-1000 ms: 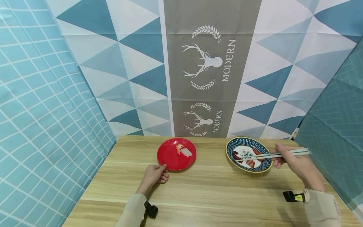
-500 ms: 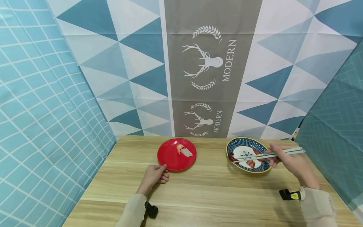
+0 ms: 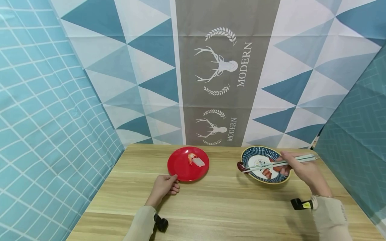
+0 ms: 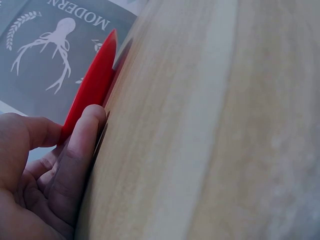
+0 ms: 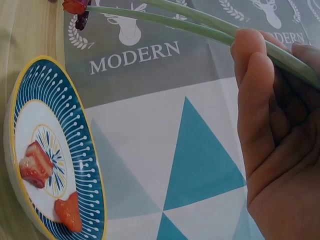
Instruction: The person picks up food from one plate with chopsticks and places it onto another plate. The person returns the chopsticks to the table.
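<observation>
My left hand (image 3: 164,186) pinches the near-left rim of a red plate (image 3: 181,167); in the left wrist view its thumb lies on the rim and fingers curl beneath. On this plate lie a small shrimp (image 3: 191,158) and a flat white piece of food (image 3: 198,162). A pair of pale green chopsticks (image 3: 307,157) is gripped in my right hand (image 3: 304,170), which hovers over the right side of a blue-patterned dish (image 3: 249,154). Between the tips sits a dark red, curled piece of food (image 3: 241,166), just past the dish's left rim.
Two reddish food pieces, one banded (image 5: 36,165) and one orange-red (image 5: 69,212), lie in the dish. The wooden table (image 3: 211,207) spans the space between plate and dish. A patterned cloth (image 3: 144,83) hangs behind, with blue tiled sheets (image 3: 36,117) at the sides.
My right hand has moved left with the chopsticks, carrying the dark red piece from inside the dish to beyond its left rim. The left hand and plate have stayed put.
</observation>
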`<state>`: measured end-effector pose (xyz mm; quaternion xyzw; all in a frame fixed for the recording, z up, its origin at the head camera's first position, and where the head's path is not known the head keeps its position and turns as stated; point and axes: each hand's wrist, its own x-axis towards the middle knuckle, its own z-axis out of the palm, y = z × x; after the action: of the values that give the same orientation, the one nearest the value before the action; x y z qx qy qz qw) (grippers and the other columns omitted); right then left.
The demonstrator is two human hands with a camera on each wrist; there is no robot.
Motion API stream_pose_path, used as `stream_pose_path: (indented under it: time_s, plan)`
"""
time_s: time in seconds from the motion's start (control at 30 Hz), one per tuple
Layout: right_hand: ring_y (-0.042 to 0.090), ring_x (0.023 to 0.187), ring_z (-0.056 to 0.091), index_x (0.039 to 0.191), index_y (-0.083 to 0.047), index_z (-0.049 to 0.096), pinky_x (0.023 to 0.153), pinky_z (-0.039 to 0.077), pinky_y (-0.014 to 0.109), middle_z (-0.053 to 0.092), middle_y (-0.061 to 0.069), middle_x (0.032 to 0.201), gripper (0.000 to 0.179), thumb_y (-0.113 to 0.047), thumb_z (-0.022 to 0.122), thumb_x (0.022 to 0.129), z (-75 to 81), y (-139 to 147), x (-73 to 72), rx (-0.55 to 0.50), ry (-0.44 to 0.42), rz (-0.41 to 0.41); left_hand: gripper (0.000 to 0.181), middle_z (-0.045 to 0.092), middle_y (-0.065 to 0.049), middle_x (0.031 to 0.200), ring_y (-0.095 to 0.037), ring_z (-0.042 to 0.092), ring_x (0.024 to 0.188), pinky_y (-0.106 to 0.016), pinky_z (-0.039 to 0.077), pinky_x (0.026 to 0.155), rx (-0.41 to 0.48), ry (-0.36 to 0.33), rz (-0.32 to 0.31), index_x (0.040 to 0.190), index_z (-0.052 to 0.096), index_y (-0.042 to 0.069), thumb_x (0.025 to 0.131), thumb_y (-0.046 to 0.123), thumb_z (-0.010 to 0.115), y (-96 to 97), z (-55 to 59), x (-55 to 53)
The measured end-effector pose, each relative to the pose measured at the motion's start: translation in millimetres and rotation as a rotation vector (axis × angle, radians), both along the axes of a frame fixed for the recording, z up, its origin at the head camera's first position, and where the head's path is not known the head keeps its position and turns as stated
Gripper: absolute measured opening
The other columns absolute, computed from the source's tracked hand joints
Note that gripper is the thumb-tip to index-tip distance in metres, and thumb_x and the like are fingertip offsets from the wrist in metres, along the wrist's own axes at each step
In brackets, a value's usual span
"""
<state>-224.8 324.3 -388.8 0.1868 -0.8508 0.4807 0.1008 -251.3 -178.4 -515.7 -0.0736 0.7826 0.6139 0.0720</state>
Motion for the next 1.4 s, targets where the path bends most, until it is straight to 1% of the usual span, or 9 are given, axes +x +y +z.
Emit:
stream_pose_path:
  time_s: [0.17, 0.37, 0.5, 0.63, 0.77, 0.9, 1.03, 1.1, 1.4]
  plan:
    - [0.014, 0.059, 0.067, 0.103, 0.014, 0.072, 0.054, 0.059, 0.029, 0.073, 0.001, 0.071, 0.039, -0.012, 0.044, 0.111, 0.5, -4, -4.2, -0.020, -0.005, 0.043, 0.037, 0.072, -0.009, 0.073, -0.012, 0.070, 0.061, -0.029, 0.064, 0.060, 0.007, 0.006, -0.014, 0.093, 0.072, -0.006, 0.106, 0.026, 0.059, -0.1, 0.5, 0.8]
    - [0.013, 0.058, 0.066, 0.101, 0.011, 0.074, 0.053, 0.058, 0.031, 0.073, 0.003, 0.071, 0.036, -0.008, 0.045, 0.110, 0.5, -9, -6.4, -0.025, 0.011, 0.077, 0.037, 0.072, -0.008, 0.073, -0.012, 0.070, 0.060, -0.029, 0.064, 0.060, 0.004, -0.005, 0.002, 0.093, 0.072, -0.005, 0.105, 0.027, 0.059, 0.2, 0.2, 0.1]
    - [0.015, 0.057, 0.066, 0.099, 0.006, 0.075, 0.052, 0.059, 0.032, 0.072, 0.005, 0.072, 0.034, -0.007, 0.046, 0.110, 0.5, -11, -7.8, -0.048, 0.005, 0.091, 0.037, 0.072, -0.008, 0.073, -0.012, 0.070, 0.060, -0.029, 0.064, 0.060, -0.005, -0.007, 0.007, 0.093, 0.073, -0.005, 0.106, 0.027, 0.059, 0.9, 0.2, 0.0]
    - [0.015, 0.057, 0.065, 0.100, 0.009, 0.074, 0.052, 0.058, 0.031, 0.071, 0.002, 0.072, 0.033, -0.007, 0.046, 0.109, -0.1, -13, -9.7, -0.053, 0.004, 0.093, 0.037, 0.072, -0.008, 0.073, -0.012, 0.069, 0.060, -0.028, 0.064, 0.060, 0.002, -0.010, 0.012, 0.093, 0.073, -0.005, 0.105, 0.028, 0.060, 1.9, 0.6, 0.4]
    - [0.014, 0.057, 0.065, 0.099, 0.005, 0.075, 0.052, 0.058, 0.030, 0.071, 0.003, 0.072, 0.032, -0.006, 0.046, 0.109, -0.9, -14, -11.4, -0.059, 0.012, 0.106, 0.037, 0.072, -0.008, 0.073, -0.012, 0.069, 0.061, -0.029, 0.064, 0.060, 0.006, -0.013, 0.019, 0.093, 0.073, -0.005, 0.105, 0.027, 0.061, 2.5, 1.2, 0.5]
    - [0.015, 0.056, 0.065, 0.100, 0.003, 0.076, 0.051, 0.058, 0.030, 0.071, 0.006, 0.070, 0.033, -0.009, 0.046, 0.110, -1.5, -15, -12.0, -0.063, 0.011, 0.092, 0.037, 0.072, -0.009, 0.074, -0.012, 0.069, 0.060, -0.028, 0.064, 0.060, 0.006, -0.015, 0.017, 0.093, 0.073, -0.005, 0.105, 0.028, 0.060, 2.3, 1.9, 0.9]
    - [0.016, 0.055, 0.065, 0.103, 0.014, 0.072, 0.051, 0.058, 0.030, 0.071, 0.007, 0.068, 0.038, -0.012, 0.045, 0.111, -1.2, -16, -12.6, -0.047, -0.004, 0.070, 0.037, 0.072, -0.008, 0.073, -0.012, 0.069, 0.060, -0.028, 0.064, 0.060, 0.002, -0.015, 0.012, 0.093, 0.072, -0.005, 0.105, 0.028, 0.060, 1.6, 1.1, 0.6]
    - [0.015, 0.056, 0.065, 0.104, 0.015, 0.071, 0.051, 0.057, 0.029, 0.071, 0.005, 0.068, 0.040, -0.014, 0.045, 0.111, -0.7, -17, -12.7, -0.033, -0.012, 0.062, 0.037, 0.072, -0.008, 0.073, -0.012, 0.069, 0.060, -0.029, 0.064, 0.060, -0.003, -0.014, 0.009, 0.093, 0.072, -0.005, 0.105, 0.027, 0.059, 1.2, 0.1, 0.2]
    - [0.013, 0.057, 0.068, 0.105, 0.011, 0.073, 0.053, 0.059, 0.029, 0.072, 0.002, 0.069, 0.040, -0.019, 0.047, 0.111, 0.5, -21, -13.9, -0.032, -0.059, 0.036, 0.036, 0.072, -0.007, 0.073, -0.012, 0.070, 0.060, -0.029, 0.064, 0.061, -0.002, -0.003, 0.008, 0.093, 0.072, -0.005, 0.105, 0.027, 0.059, 0.8, -0.9, -1.0]
